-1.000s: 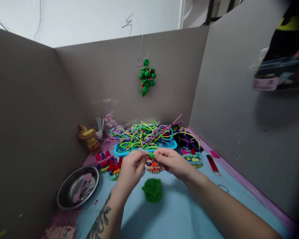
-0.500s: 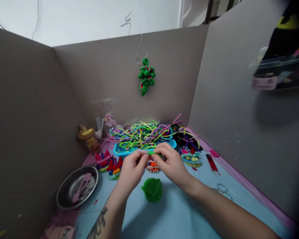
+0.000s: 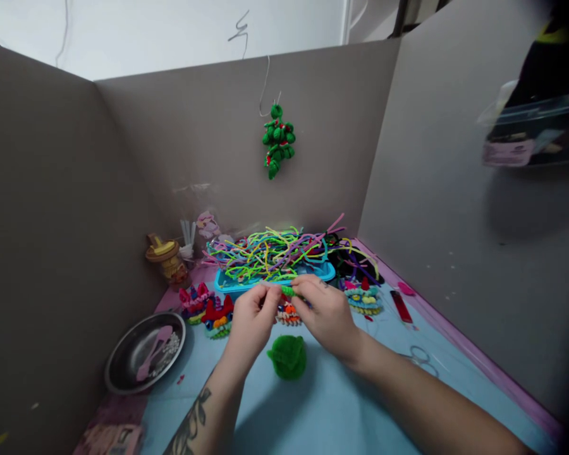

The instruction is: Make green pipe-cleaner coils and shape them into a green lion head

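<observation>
Between my two hands is a short length of green pipe cleaner (image 3: 287,291) that looks coiled. My left hand (image 3: 256,313) pinches its left end between thumb and fingers. From the other side my right hand (image 3: 323,313) grips the right end, its fingertips hiding part of the piece. Below them on the blue cloth lies a round, fuzzy green ball (image 3: 288,357), touched by neither hand. Just behind the fingers, partly covered, sits an orange and white fuzzy piece (image 3: 289,314).
A blue tray (image 3: 227,284) heaped with colourful pipe cleaners (image 3: 270,253) stands at the back. On the left is a metal bowl (image 3: 118,373) holding a pink scoop (image 3: 154,354) and white beads. Scissors (image 3: 420,356) lie right. A green ornament (image 3: 279,142) hangs from the grey wall.
The hands stay together at nearly the same spot. More of the green coil shows between the fingertips, and the right fingers have shifted slightly. The whole view has tilted a little.
</observation>
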Tool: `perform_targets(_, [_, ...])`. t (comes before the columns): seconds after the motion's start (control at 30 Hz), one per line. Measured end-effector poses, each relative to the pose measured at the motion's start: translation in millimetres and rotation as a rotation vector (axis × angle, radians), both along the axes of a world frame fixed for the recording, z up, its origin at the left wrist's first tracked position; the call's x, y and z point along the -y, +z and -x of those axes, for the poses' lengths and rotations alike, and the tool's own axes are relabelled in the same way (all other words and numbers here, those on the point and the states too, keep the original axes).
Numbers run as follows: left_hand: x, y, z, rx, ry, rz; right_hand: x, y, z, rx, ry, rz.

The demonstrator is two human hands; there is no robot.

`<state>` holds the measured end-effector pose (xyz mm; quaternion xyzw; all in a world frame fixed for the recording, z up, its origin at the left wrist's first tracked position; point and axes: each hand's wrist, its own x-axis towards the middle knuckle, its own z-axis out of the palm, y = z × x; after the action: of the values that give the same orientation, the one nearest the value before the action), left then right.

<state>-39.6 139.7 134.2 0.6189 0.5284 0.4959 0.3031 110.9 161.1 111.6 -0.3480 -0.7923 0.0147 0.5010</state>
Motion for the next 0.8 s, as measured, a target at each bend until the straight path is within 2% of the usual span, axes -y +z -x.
perform_targets(0.07, [-0.3,-0.5,0.0,-0.028,0.023,-0.031,-0.8,2.6,0.7,-0.028,0.011,0.1])
perform_targets(0.13, [-1.2,-1.1,1.1,-0.044,0.033,-0.07,-1.5,7.7,1.5,-0.076,0.047,0.282])
perform_targets(0.27, [-4.0,-3.0,4.8,-0.073,0.016,-0.103,-3.6,17.4,1.5,-0.193,0.279,0.654])
perform_targets(0.33, [-4.8,-3.1,5.8,-0.092,0.01,-0.104,-5.3,19.6,0.7,-0.203,0.334,0.71])
perform_targets(0.47, [-4.3,-0.8,6.9,-0.106,-0.017,-0.061,-8.2,20.0,-1.7,-0.209,0.343,0.742])
perform_targets(0.6, [-3.2,1.3,11.2,-0.085,-0.06,-0.006,-10.2,18.0,-4.2,-0.342,0.467,0.94])
perform_targets(0.73, [-2.8,3.3,15.3,-0.102,-0.032,-0.025,-13.2,14.6,-5.3,-0.491,0.625,1.158])
perform_targets(0.8, [-2.1,4.8,15.3,-0.117,-0.02,-0.031,-14.2,13.4,-4.7,-0.531,0.633,1.196])
